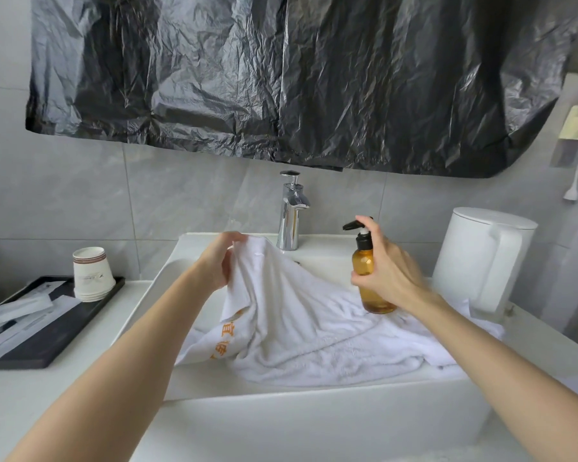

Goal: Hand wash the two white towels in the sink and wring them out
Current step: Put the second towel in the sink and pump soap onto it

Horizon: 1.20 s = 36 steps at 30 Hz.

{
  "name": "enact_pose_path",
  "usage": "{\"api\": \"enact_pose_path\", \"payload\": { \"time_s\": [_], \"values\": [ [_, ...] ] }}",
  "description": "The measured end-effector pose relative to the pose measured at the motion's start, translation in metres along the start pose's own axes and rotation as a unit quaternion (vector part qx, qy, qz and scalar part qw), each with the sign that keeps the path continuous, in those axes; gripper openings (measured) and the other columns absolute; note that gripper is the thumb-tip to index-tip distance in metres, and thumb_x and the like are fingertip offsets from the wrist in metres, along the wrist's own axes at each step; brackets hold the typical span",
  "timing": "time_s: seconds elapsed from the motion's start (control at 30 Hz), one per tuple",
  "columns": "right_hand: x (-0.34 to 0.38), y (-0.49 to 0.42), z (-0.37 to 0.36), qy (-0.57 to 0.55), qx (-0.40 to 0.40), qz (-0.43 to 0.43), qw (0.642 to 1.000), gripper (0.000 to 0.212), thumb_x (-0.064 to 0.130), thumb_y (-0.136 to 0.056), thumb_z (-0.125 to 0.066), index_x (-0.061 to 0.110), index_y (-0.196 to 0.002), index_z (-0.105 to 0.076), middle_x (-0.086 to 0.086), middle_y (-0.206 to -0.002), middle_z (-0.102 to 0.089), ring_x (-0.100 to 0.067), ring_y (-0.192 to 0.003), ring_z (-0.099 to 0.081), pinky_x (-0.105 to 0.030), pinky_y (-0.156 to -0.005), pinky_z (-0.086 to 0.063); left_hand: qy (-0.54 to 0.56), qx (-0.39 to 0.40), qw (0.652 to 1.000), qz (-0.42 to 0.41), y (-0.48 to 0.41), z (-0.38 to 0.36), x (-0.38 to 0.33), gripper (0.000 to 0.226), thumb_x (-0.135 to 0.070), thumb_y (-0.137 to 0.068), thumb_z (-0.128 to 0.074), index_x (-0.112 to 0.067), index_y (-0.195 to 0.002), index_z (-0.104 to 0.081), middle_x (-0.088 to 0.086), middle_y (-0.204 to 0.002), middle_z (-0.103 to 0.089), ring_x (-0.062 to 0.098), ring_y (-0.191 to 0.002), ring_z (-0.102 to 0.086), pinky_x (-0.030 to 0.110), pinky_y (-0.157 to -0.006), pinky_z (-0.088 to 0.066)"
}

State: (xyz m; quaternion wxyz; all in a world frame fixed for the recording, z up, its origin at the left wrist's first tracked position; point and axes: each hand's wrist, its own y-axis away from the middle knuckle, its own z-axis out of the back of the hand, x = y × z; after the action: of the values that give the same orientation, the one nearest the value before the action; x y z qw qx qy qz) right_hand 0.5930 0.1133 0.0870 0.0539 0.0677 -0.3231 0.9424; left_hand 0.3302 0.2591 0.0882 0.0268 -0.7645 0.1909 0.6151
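White towels (301,331) with orange lettering fill the white sink (314,415), bunched so that I cannot tell one from the other. My left hand (219,261) grips an upper edge of towel and lifts it above the basin. My right hand (386,268) holds an amber pump bottle (364,265) over the towels, with the forefinger on its black pump head. The chrome tap (291,211) stands behind the sink with no water running.
A white kettle (481,258) stands at the sink's right. On the left counter a black tray (47,341) carries stacked paper cups (90,275) and wrapped packets. Black plastic sheeting (281,78) covers the wall above.
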Motion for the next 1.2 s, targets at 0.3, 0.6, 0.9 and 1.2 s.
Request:
{"api": "enact_pose_path", "payload": {
  "time_s": [0.3,0.6,0.9,1.2],
  "values": [
    [-0.023,0.02,-0.001,0.071,0.052,0.022,0.996,0.092,0.022,-0.061,-0.067,0.043,-0.137,-0.018,0.007,-0.108,-0.057,-0.026,-0.096,-0.054,-0.035,-0.064,-0.052,0.003,0.023,1.0,-0.009,-0.008,0.001,0.008,0.028,-0.019,-0.086,-0.056,-0.013,-0.059,-0.057,0.002,-0.059,-0.052,0.02,-0.051,-0.051,0.028,-0.06,-0.038],
    [-0.025,0.02,-0.003,0.07,0.04,0.027,0.996,0.09,0.022,-0.062,-0.069,0.04,-0.137,-0.023,0.005,-0.102,-0.058,-0.025,-0.088,-0.051,-0.029,-0.06,-0.041,-0.011,0.02,1.0,-0.003,-0.005,-0.002,0.008,0.018,-0.019,-0.086,-0.056,-0.013,-0.069,-0.056,0.002,-0.065,-0.055,0.02,-0.058,-0.051,0.028,-0.063,-0.041],
    [-0.025,0.023,-0.004,0.065,0.025,0.021,0.997,0.094,0.026,-0.06,-0.072,0.044,-0.137,-0.022,0.011,-0.096,-0.054,-0.023,-0.086,-0.051,-0.034,-0.062,-0.05,-0.015,0.013,1.0,-0.004,-0.001,-0.002,0.008,0.019,-0.021,-0.088,-0.054,-0.015,-0.07,-0.053,0.002,-0.069,-0.048,0.02,-0.059,-0.047,0.027,-0.062,-0.038],
    [-0.032,0.022,0.006,0.009,-0.051,0.023,0.998,0.101,0.028,-0.07,-0.076,0.039,-0.148,-0.013,0.0,-0.114,-0.061,-0.026,-0.095,-0.059,-0.03,-0.069,-0.042,-0.032,0.031,0.999,-0.004,0.005,-0.008,0.005,0.018,-0.019,-0.087,-0.055,-0.013,-0.07,-0.058,0.002,-0.064,-0.056,0.018,-0.05,-0.055,0.026,-0.058,-0.043]
  ]
}}
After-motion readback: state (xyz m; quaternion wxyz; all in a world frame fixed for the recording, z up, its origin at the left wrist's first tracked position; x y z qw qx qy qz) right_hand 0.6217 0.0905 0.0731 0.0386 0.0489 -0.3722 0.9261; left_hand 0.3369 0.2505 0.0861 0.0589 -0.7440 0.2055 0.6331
